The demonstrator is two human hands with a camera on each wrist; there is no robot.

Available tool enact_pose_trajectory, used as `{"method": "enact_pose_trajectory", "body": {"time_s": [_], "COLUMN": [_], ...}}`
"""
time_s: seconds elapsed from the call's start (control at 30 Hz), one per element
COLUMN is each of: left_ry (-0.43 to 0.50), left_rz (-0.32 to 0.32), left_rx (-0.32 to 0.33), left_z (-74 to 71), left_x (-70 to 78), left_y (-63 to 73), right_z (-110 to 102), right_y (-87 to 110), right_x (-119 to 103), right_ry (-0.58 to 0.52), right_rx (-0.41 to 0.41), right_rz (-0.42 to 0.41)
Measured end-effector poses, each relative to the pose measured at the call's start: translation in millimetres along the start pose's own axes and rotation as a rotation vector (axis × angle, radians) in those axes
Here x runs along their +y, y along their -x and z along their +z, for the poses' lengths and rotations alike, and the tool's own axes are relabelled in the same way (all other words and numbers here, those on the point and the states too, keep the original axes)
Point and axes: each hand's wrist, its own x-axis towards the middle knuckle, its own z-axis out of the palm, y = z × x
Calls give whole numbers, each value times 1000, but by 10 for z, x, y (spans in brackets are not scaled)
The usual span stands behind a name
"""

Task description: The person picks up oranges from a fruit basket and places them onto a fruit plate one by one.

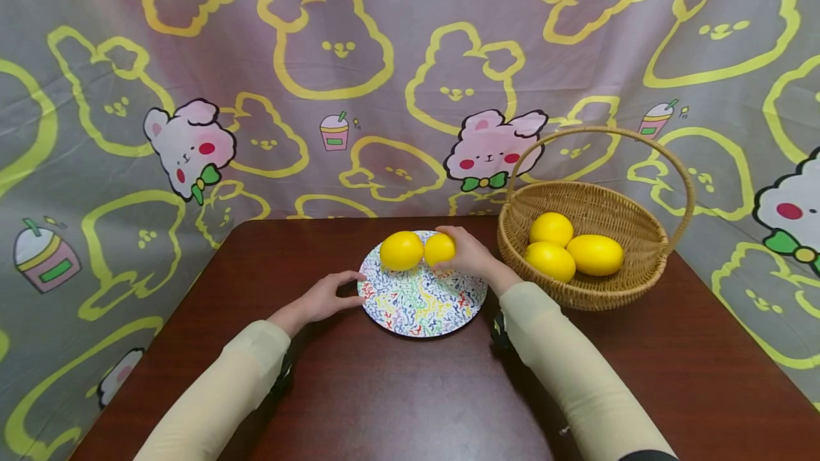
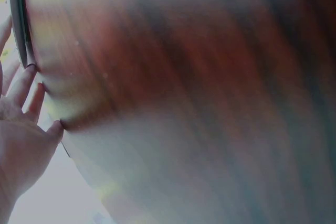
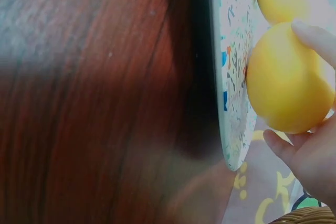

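My right hand (image 1: 470, 255) grips a yellow lemon (image 1: 439, 250) on the far side of a round plate (image 1: 416, 304) with a multicoloured squiggle pattern. In the right wrist view, fingers and thumb curve round that lemon (image 3: 286, 80), which sits against the plate (image 3: 227, 103). A second lemon (image 1: 401, 251) lies on the plate just left of it. At the plate's left rim is my left hand (image 1: 327, 297), its fingers loosely bent and the tips touching or very close to the edge. The left wrist view shows this hand (image 2: 26, 150) holding nothing between its fingers.
To the right stands a wicker basket (image 1: 602, 297) with a tall arched handle (image 1: 682, 176); three lemons (image 1: 596, 255) lie in it. The dark reddish-brown table (image 1: 397, 397) ends at the back against a cartoon-printed curtain (image 1: 384, 183).
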Motion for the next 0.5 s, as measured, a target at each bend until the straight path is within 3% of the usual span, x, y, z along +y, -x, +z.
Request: {"method": "enact_pose_trajectory", "body": {"time_s": [0.5], "left_ry": [0], "left_rz": [0], "left_rx": [5], "left_z": [4], "left_x": [13], "left_y": [8], "right_z": [16], "right_y": [28], "right_x": [-55], "right_ry": [-20], "right_rx": [-14], "right_rz": [-11]}}
